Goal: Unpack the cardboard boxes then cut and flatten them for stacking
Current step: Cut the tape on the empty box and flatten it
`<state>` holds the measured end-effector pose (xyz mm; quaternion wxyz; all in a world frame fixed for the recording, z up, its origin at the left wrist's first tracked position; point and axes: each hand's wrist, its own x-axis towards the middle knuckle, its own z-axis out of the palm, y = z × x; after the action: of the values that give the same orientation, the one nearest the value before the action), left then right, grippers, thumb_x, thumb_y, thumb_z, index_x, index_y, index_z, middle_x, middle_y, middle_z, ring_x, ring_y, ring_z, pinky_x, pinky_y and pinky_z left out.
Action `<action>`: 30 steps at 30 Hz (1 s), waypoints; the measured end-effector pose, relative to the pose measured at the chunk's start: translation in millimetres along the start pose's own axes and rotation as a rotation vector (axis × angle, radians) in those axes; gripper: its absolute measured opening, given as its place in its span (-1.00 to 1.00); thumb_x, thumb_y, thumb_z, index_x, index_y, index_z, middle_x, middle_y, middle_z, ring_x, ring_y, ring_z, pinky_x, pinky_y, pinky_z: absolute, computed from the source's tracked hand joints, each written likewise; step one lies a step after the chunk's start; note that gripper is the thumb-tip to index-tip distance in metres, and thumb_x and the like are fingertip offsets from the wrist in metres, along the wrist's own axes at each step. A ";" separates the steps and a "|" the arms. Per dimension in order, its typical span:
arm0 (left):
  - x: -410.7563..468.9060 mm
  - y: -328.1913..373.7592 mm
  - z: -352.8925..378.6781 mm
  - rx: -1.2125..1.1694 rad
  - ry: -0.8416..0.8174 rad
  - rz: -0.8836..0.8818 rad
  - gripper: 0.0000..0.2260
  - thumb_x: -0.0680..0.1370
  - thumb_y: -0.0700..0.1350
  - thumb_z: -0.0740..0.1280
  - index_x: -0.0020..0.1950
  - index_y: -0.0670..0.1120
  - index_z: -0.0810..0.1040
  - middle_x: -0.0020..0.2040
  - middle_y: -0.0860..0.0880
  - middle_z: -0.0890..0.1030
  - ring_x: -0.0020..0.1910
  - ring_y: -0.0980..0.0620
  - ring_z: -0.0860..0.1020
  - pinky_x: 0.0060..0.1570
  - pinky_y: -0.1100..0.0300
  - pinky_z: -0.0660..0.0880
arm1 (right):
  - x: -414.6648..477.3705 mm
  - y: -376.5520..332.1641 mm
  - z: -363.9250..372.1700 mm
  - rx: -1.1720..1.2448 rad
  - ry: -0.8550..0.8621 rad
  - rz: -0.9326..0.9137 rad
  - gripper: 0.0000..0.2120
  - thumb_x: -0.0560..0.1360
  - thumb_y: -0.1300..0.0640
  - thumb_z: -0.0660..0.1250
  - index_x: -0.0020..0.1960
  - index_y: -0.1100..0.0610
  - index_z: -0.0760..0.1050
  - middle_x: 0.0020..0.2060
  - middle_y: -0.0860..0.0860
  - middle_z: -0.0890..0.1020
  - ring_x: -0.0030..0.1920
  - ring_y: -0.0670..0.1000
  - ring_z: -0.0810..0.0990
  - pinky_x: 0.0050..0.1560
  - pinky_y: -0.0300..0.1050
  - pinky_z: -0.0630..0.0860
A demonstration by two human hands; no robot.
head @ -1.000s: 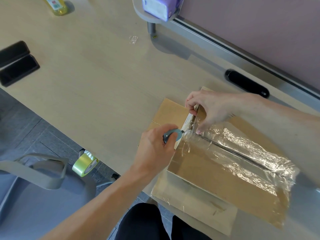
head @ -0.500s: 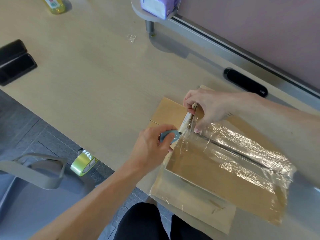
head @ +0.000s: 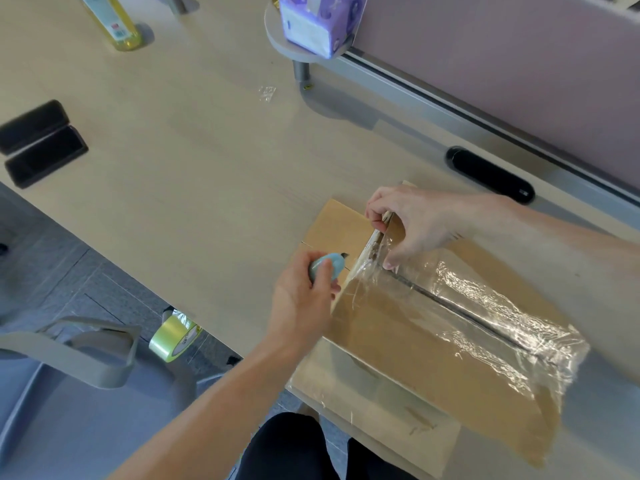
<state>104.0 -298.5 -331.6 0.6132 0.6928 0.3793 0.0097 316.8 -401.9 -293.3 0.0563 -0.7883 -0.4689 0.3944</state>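
Backed slightly off the taped seam, left grip (head: 302, 299) clasps the cutter (head: 327, 267); right grip (head: 419, 223) pinches the box (head: 398, 327) flap to steady it.

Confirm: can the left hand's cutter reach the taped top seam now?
Probably yes: the left hand holds the cutter at the box end; only fingertips of the right hand sit at the seam start.

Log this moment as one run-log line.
left hand: grips blue cutter at end of cardboard box | right hand: pinches its end flap | clear tape: covers top seam
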 end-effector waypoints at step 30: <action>-5.4 -26.3 40.7 0.043 0.219 0.057 -0.90 0.71 -0.11 0.17 0.13 0.04 0.46 -0.06 0.14 0.59 -0.06 0.14 0.57 -0.15 0.34 0.42 | -30.9 -32.9 51.6 -0.159 0.291 0.174 -0.71 0.29 -0.26 0.56 -0.26 -0.12 0.53 0.26 -0.20 0.44 0.41 -0.10 0.26 0.53 0.30 -0.27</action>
<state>106.2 -336.8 -361.8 0.5524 0.7111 0.4245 0.0947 251.4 -422.5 -295.9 0.0267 -0.8767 -0.4154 0.2412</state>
